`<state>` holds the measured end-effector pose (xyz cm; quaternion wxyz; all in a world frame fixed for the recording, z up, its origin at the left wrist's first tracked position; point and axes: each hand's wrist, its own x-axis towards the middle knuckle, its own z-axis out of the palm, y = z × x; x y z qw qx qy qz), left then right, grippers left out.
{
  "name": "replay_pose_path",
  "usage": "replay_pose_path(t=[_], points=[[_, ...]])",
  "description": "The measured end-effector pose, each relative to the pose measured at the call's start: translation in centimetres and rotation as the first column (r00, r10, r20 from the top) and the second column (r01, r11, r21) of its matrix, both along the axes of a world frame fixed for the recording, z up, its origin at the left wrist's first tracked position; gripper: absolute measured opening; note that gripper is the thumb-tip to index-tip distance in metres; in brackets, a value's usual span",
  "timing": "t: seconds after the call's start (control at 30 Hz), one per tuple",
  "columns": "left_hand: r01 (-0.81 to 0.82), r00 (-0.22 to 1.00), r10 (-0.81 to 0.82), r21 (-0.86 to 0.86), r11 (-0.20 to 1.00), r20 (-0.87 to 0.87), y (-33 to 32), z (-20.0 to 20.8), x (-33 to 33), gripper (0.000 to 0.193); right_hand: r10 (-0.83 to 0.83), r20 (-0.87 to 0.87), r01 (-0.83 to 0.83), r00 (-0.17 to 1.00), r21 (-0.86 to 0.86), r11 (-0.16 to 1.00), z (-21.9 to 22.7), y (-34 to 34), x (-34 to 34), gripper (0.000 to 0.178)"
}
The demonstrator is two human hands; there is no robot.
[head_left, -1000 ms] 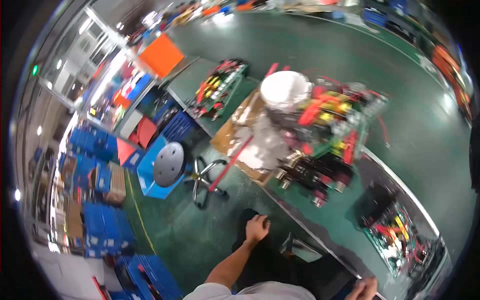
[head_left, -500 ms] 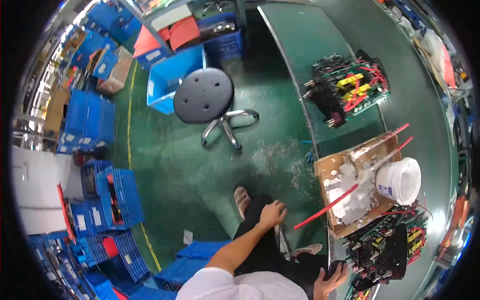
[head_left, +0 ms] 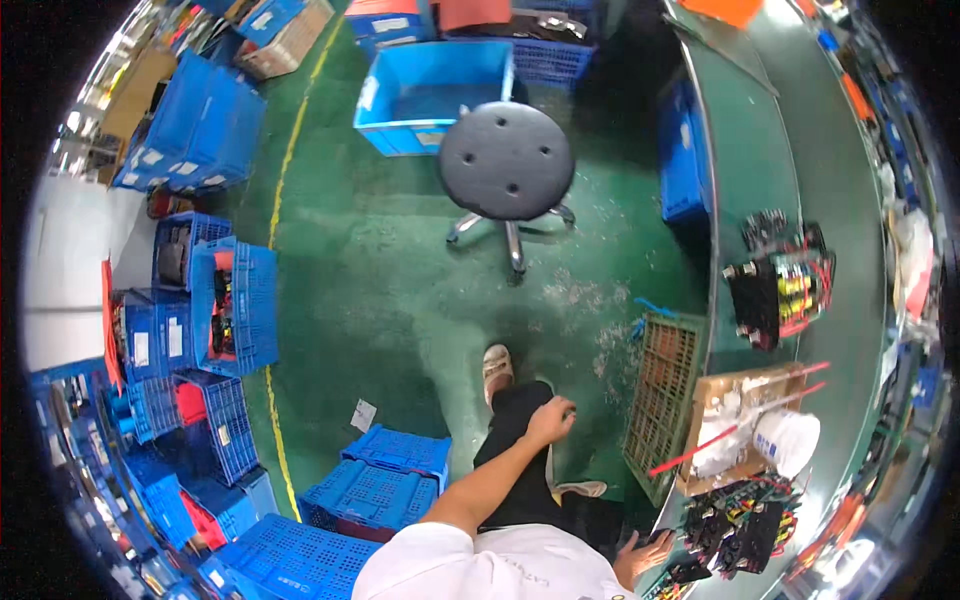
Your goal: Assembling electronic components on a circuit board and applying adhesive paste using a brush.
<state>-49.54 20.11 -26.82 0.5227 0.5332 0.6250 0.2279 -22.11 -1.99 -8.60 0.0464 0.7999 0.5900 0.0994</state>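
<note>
My left hand (head_left: 551, 420) rests on my dark-trousered knee, fingers loosely curved and holding nothing that I can see. At the lower right, my right hand (head_left: 645, 556) lies by the bench edge with its fingers stretched out. A small dark shape touches or lies beside it; I cannot make out what it is. Nearest to that hand is a circuit board assembly (head_left: 738, 528) with black parts, on the green bench (head_left: 755, 180). Beyond it, a cardboard tray (head_left: 712, 402) smeared with white paste bears a white tub (head_left: 787, 442) and thin red rods (head_left: 697, 447).
Another wired board assembly (head_left: 782, 296) sits farther along the bench. A green crate (head_left: 664, 395) stands against the bench side. Ahead are a black round stool (head_left: 508, 160) and a light blue bin (head_left: 430, 90). Blue crates (head_left: 385, 478) stand at my left, with more (head_left: 245, 305) beyond a yellow floor line (head_left: 281, 190).
My view has turned left, so the stool and bin appear farther right and more floor and crates show. My left hand stays on the knee; the right stays near the bench edge.
</note>
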Motion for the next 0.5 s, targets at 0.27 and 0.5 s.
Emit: replay_pose_path(t=[0.27, 0.5], points=[[-0.421, 0.905, 0.368, -0.341, 0.841, -0.212, -6.3, 1.7, -22.9, 0.03, -0.45, 0.003, 0.327, 0.893, -0.691, 0.645, 6.3, 6.1, -2.9, 0.086], [-0.744, 0.655, 0.455, -0.414, 0.523, -0.603, -17.5, 7.4, -36.5, 0.021, -0.007, -0.089, -0.084, 0.996, -0.959, 0.272, 8.6, 23.6, -10.8, 0.061]])
